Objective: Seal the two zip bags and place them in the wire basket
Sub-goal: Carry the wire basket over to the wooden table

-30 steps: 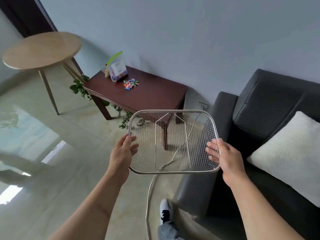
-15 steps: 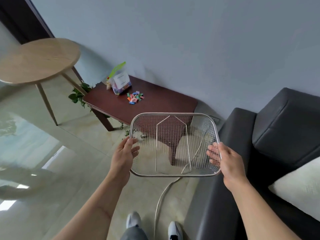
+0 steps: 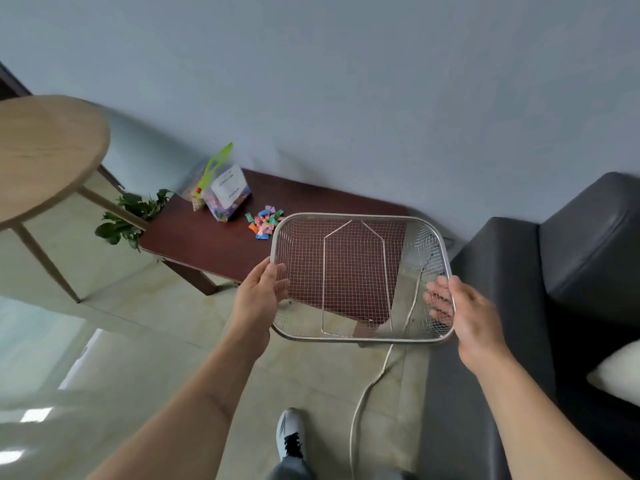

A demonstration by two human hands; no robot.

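**Basket in both hands, above the near edge of the desk**

Hard to read: two zip bags [image 3: 227, 194] lean together at the far left of the dark wooden desk [image 3: 194, 237]. The front one shows a white label and a green strip standing up at its mouth; the one behind it is mostly covered, so I cannot tell whether either is sealed. My right fingertips [image 3: 437, 299] show only through the mesh.

Grip: my left hand [image 3: 258, 299] clasps the left rim of the wire basket [image 3: 360, 277], my right hand [image 3: 467, 317] the right rim — the basket is held in the air, empty, its wire handle folded against the mesh.

Around: a heap of small coloured pieces [image 3: 265, 221] lies on the desk just beside the bags, close to the basket's far left corner. A round pale table [image 3: 41, 150] stands at left, a plant [image 3: 133, 214] under it, a dark sofa [image 3: 554, 271] at right, a white cable [image 3: 367, 389] on the floor.

Change from a second ago — the desk now lies under the basket, seen through the mesh; the cushion [image 3: 616, 372] has slid to the frame edge.
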